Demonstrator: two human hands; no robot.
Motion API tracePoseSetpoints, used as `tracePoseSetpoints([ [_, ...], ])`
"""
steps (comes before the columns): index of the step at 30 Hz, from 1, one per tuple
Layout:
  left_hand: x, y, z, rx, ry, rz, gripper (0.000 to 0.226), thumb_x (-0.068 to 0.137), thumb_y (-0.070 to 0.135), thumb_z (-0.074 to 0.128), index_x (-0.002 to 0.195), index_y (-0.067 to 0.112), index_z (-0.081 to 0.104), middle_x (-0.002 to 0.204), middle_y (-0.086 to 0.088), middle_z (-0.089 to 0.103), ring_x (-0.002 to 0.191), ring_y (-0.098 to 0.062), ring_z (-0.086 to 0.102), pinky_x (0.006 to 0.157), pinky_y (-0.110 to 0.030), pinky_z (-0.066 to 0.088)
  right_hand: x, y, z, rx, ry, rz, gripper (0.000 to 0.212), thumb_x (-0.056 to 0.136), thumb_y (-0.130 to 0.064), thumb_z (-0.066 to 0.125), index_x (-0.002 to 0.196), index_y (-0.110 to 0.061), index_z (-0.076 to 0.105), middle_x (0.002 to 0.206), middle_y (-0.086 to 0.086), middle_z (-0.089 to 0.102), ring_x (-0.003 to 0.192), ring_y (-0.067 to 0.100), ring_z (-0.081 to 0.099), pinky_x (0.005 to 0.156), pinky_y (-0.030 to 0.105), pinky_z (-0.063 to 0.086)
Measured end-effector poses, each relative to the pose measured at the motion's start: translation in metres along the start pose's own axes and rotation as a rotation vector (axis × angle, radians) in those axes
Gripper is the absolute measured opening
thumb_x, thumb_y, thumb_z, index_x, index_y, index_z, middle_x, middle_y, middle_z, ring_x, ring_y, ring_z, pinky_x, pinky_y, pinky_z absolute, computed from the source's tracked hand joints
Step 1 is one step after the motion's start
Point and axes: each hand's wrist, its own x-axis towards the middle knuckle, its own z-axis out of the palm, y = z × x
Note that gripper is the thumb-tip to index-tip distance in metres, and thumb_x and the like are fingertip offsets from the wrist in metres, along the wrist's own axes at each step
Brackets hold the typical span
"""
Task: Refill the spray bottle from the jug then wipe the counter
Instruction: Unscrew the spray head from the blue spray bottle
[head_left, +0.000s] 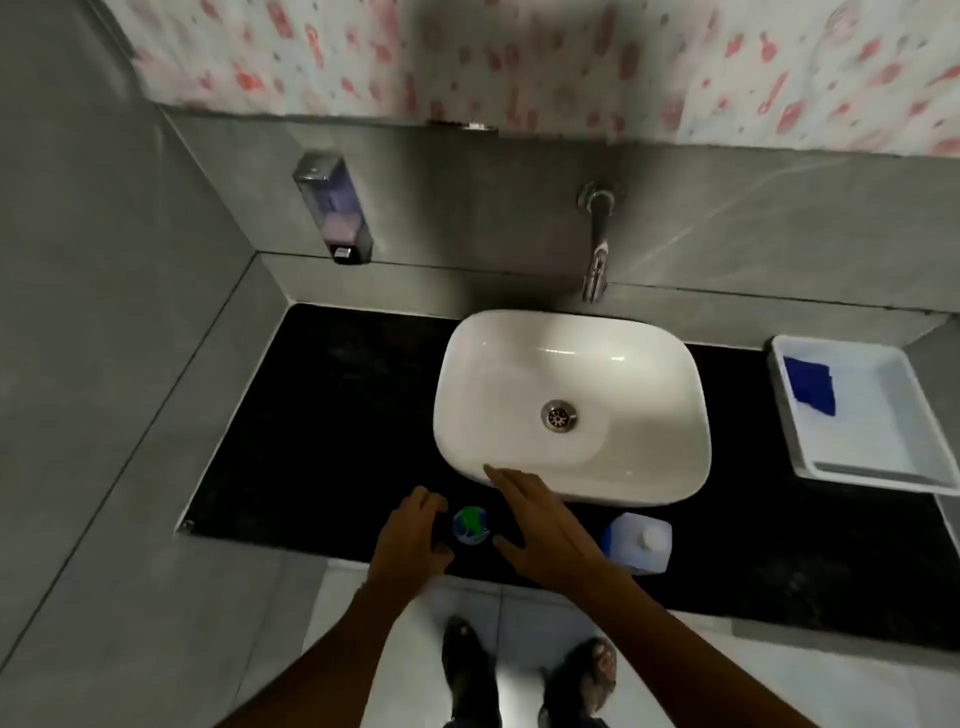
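Observation:
A spray bottle (470, 525) with a green and blue top stands on the black counter (322, 415), seen from above, near the front edge. My left hand (413, 535) hovers just left of it with loosely curled fingers, holding nothing. To the bottle's right, my right hand (540, 525) is spread with straight fingers, not touching it. A translucent white jug (641, 540) with a white cap stands on the counter right of my right hand, partly hidden by my wrist. A blue cloth (810, 384) lies in a white tray (878, 467) at the far right.
A white basin (649, 374) sits mid-counter under a chrome wall tap (597, 244). A soap dispenser (335, 208) hangs on the grey back wall. Grey walls close the left side. The counter's front edge runs just below the bottle, with my feet on pale floor tiles.

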Motion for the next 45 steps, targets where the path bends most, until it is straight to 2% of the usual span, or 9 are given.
tracePoseSetpoints([
  [6, 0.002, 0.006, 0.010, -0.224, -0.184, -0.124, 0.070, 0.074, 0.035, 0.091, 0.137, 0.024, 0.062, 0.132, 0.003, 0.070, 0.123, -0.019, 0.067, 0.104, -0.028, 0.051, 0.016, -0.014, 0.025, -0.057, -0.151, 0.136, 0.046, 0.096, -0.023, 0.069, 0.140, -0.012, 0.057, 0.139, 0.009, 0.057, 0.128, 0.030, 0.056, 0.102, 0.041, 0.051],
  [16, 0.019, 0.005, 0.017, -0.296, -0.172, -0.146, 0.049, 0.088, 0.032, 0.082, 0.134, 0.021, 0.069, 0.130, 0.000, 0.074, 0.125, -0.019, 0.068, 0.112, -0.036, 0.050, 0.042, -0.024, 0.053, -0.202, -0.126, 0.283, 0.029, 0.097, -0.029, 0.068, 0.119, -0.012, 0.056, 0.119, 0.009, 0.063, 0.105, 0.034, 0.066, 0.077, 0.042, 0.052],
  [27, 0.024, 0.000, 0.016, -0.317, -0.174, -0.084, 0.049, 0.085, 0.028, 0.085, 0.130, 0.019, 0.071, 0.130, -0.003, 0.074, 0.125, -0.023, 0.067, 0.110, -0.035, 0.051, 0.041, -0.016, 0.043, -0.132, -0.192, 0.103, 0.053, 0.089, 0.000, 0.070, 0.139, -0.018, 0.062, 0.133, 0.008, 0.061, 0.120, 0.031, 0.060, 0.095, 0.043, 0.057],
  [30, 0.025, -0.001, 0.014, -0.325, -0.174, -0.055, 0.047, 0.086, 0.028, 0.084, 0.130, 0.020, 0.070, 0.130, -0.001, 0.074, 0.126, -0.019, 0.066, 0.111, -0.026, 0.046, 0.037, -0.020, 0.040, -0.051, -0.080, 0.251, 0.059, 0.088, -0.023, 0.076, 0.143, -0.021, 0.053, 0.137, 0.004, 0.059, 0.124, 0.029, 0.059, 0.093, 0.046, 0.059],
  [34, 0.024, -0.003, 0.009, -0.391, -0.215, -0.027, 0.041, 0.086, 0.025, 0.084, 0.125, 0.017, 0.073, 0.125, -0.001, 0.076, 0.120, -0.019, 0.069, 0.110, -0.038, 0.053, 0.035, -0.021, 0.046, -0.105, 0.005, 0.418, 0.053, 0.088, -0.056, 0.072, 0.121, -0.016, 0.060, 0.119, 0.003, 0.062, 0.112, 0.023, 0.059, 0.086, 0.040, 0.058],
  [37, 0.026, -0.004, 0.009, -0.397, -0.216, -0.034, 0.048, 0.084, 0.022, 0.087, 0.129, 0.015, 0.073, 0.127, -0.004, 0.076, 0.122, -0.020, 0.069, 0.107, -0.027, 0.051, 0.037, -0.017, 0.047, -0.026, -0.078, 0.344, 0.040, 0.089, -0.025, 0.077, 0.124, -0.012, 0.063, 0.128, 0.007, 0.059, 0.121, 0.028, 0.059, 0.095, 0.041, 0.056],
  [40, 0.027, -0.003, 0.008, -0.380, -0.237, -0.031, 0.057, 0.083, 0.023, 0.087, 0.136, 0.015, 0.068, 0.134, -0.005, 0.073, 0.127, -0.020, 0.066, 0.109, -0.026, 0.049, 0.037, -0.015, 0.043, 0.089, -0.164, 0.271, 0.075, 0.082, 0.002, 0.075, 0.151, -0.014, 0.049, 0.150, 0.009, 0.051, 0.140, 0.030, 0.050, 0.113, 0.039, 0.049],
  [42, 0.028, -0.006, 0.007, -0.427, -0.257, -0.047, 0.054, 0.086, 0.018, 0.085, 0.137, 0.013, 0.068, 0.136, -0.009, 0.072, 0.129, -0.023, 0.065, 0.109, -0.023, 0.050, 0.035, -0.018, 0.045, 0.118, -0.110, 0.327, 0.084, 0.082, -0.012, 0.082, 0.155, -0.017, 0.040, 0.150, 0.008, 0.052, 0.137, 0.028, 0.052, 0.111, 0.041, 0.051],
  [45, 0.029, -0.007, 0.007, -0.410, -0.258, -0.047, 0.052, 0.086, 0.017, 0.084, 0.135, 0.012, 0.069, 0.134, -0.009, 0.073, 0.128, -0.026, 0.066, 0.112, -0.038, 0.052, 0.035, -0.021, 0.050, 0.093, 0.015, 0.432, 0.056, 0.085, -0.042, 0.082, 0.128, -0.015, 0.059, 0.127, 0.005, 0.062, 0.116, 0.025, 0.062, 0.095, 0.041, 0.056],
])
